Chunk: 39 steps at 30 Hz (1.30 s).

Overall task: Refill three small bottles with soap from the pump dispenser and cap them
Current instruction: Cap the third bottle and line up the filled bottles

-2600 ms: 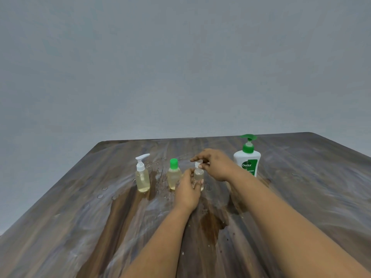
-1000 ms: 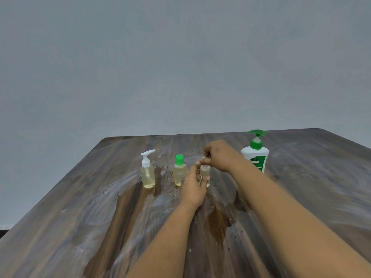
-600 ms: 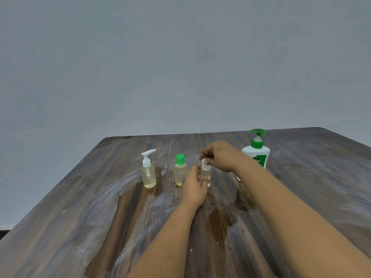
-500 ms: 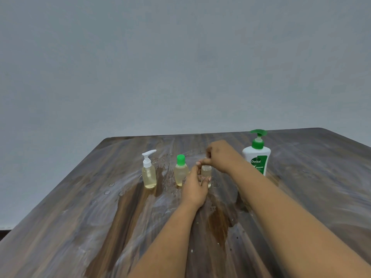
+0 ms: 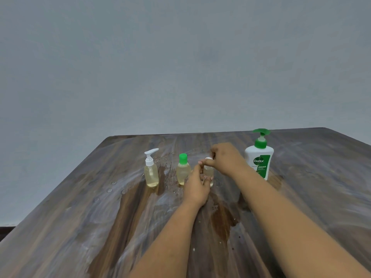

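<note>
Near the table's middle, a small clear bottle [image 5: 208, 173] stands upright on the wet wood, its rounded plastic body holding pale yellow liquid. The left hand [image 5: 197, 187] curls round its lower body from the near side, fingers wrapped on the plastic. The right hand [image 5: 227, 159] comes over from the right and pinches the white cap [image 5: 208, 158] at the bottle's top between thumb and fingertips; how far the cap is seated I cannot tell.

Just left of it stands a second small bottle [image 5: 183, 171], pear-shaped, clear, with a bright green cylindrical cap and the same yellowish liquid. Further left, apart from that one, is a third bottle [image 5: 151, 173], a slim clear cylinder topped by a white pump head whose spout points right.

To the right, behind the right wrist, stands the big dispenser [image 5: 259, 157]: a white opaque body with a green label and a green pump.

The table [image 5: 80, 217] is dark streaked wood grain with a glossy, smeared sheen; beads and puddles of liquid lie around the 3 small bottles. A plain grey wall [image 5: 180, 67] rises behind.
</note>
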Available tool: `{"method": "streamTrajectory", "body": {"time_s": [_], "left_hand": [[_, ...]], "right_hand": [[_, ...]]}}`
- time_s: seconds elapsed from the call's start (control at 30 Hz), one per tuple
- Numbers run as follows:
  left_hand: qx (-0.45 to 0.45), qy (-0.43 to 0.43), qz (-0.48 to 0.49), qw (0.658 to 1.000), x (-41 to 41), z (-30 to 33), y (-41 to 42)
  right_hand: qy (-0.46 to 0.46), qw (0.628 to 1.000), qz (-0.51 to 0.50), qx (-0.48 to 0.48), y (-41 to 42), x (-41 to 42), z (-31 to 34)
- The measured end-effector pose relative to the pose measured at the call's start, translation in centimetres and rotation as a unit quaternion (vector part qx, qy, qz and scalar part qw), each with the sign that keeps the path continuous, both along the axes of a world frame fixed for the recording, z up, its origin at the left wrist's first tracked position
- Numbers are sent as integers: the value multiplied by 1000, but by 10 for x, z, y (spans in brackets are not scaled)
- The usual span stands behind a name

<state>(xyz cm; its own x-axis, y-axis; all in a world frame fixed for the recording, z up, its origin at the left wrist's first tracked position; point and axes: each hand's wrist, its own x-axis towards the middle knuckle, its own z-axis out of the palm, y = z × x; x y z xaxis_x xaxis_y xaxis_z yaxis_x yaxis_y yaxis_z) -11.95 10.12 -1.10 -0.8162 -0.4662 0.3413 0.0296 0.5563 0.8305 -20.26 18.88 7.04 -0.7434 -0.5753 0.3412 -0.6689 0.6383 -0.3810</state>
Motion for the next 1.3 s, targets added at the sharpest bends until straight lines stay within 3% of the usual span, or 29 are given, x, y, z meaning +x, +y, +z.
{"method": "streamTrajectory", "body": {"time_s": [0.1,0.2,0.27,0.43,0.7,0.8,0.87,0.97,1.03,1.1,1.17,1.2,1.3], "left_hand": [[-4,-7,-6,1000,1,2,0],[-3,-12,-3,1000,1,1,-1],[-2,-13,1,1000,0,0,-1],[-10,-17,11,1000,-2,-1,-1],[-22,-21,26,999,0,1,5],[-39,-26,22,999,9,3,8],[-57,-24,23,998,19,5,7],[-67,49,42,996,42,15,-3],[-53,147,92,983,58,24,-21],[-33,181,178,967,70,29,-51],[1,93,250,964,75,26,-87],[35,30,242,969,77,24,-103],[135,-61,92,985,76,13,-127]], "right_hand": [[52,996,-62,46,-3,7,-7],[-39,998,36,26,3,5,-7],[-46,992,104,44,9,5,-5],[-27,996,79,-43,6,4,-8],[-7,995,64,-80,0,5,-19],[-43,990,64,-121,6,6,-30],[-115,978,60,-165,12,7,-36],[-212,964,68,-147,17,7,-46],[-222,966,70,-113,15,7,-54],[-219,969,63,-97,9,9,-60],[-215,971,48,-95,2,11,-66],[-212,971,41,-100,-2,11,-67],[-204,972,35,-111,-14,11,-70]]}}
